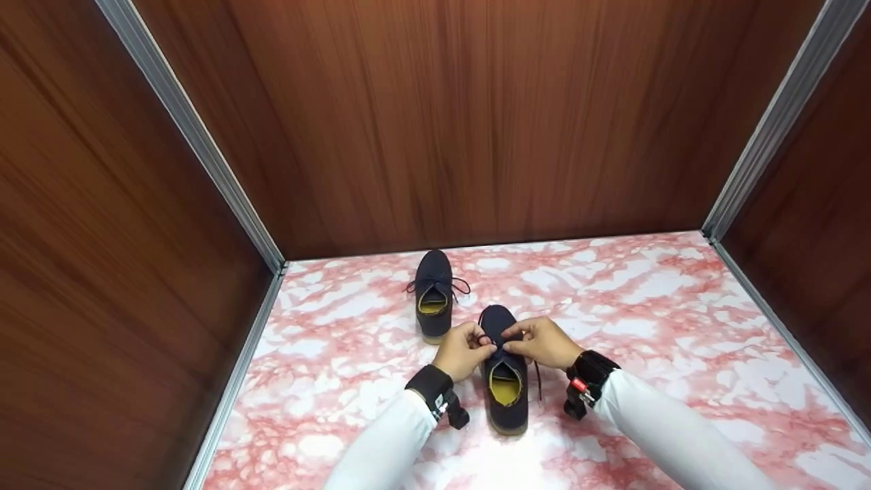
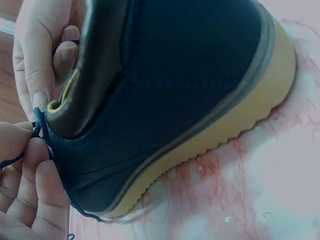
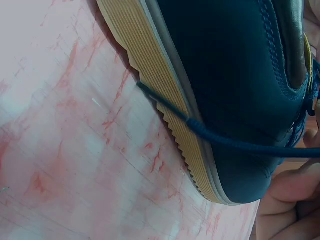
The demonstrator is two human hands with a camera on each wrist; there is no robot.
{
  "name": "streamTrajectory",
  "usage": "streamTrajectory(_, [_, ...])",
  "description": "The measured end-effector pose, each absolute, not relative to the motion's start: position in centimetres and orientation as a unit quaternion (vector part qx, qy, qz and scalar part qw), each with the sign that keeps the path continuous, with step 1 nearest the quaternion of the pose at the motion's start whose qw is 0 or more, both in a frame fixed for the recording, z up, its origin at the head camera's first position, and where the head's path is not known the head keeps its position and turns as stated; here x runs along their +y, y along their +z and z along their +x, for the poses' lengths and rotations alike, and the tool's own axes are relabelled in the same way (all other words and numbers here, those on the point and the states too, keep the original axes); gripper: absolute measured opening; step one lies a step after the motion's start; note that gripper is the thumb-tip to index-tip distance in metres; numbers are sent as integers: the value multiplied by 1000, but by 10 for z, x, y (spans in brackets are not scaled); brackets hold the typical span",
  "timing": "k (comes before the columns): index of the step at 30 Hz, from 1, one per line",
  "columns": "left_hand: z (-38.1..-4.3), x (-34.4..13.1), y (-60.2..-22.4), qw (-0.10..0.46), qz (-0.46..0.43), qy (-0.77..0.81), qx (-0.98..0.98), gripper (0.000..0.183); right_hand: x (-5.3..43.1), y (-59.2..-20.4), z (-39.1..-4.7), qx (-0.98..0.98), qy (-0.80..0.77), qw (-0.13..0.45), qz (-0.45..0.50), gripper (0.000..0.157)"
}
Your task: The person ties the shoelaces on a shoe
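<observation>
A dark navy lace-up shoe (image 1: 509, 412) with a yellow lining stands on the floor, toe pointing away from me. Over its front, my left hand (image 1: 461, 351) pinches a dark shoelace (image 2: 38, 129) between thumb and fingertips. From the other side my right hand (image 1: 546, 343) grips the lace too, fingertips close to the left ones. A lace end (image 3: 235, 145) runs out from the right hand across the shoe's side and pale ridged sole (image 3: 150, 60). Where exactly the laces cross is partly hidden by the fingers.
A matching shoe (image 1: 434, 327), its lace tied in a bow, stands farther back and to the left. Brown wood-look panels (image 1: 435, 122) with grey metal corner strips (image 1: 204, 139) enclose the red-and-white marbled floor (image 1: 639, 320) on the back and sides.
</observation>
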State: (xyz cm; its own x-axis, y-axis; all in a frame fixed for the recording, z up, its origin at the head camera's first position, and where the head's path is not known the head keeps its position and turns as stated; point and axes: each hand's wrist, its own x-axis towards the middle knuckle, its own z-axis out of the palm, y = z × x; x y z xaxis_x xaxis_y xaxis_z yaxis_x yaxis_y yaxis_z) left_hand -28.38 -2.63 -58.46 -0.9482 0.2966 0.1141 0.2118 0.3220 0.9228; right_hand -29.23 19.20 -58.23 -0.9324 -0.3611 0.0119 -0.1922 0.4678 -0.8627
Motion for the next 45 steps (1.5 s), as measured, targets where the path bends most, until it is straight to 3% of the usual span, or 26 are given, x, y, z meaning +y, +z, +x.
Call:
streamTrajectory(10, [-282,-35,-586,27,174,533,828,21,187,-584,-292,857,-477,89,-173,8])
streamTrajectory(22, [-279,-32,-585,21,173,548,818,20,186,-583,-294,840,-495,129,-181,16])
streamTrajectory(45, [-277,-30,-591,23,172,574,800,21,190,-586,-298,821,-507,149,-215,11])
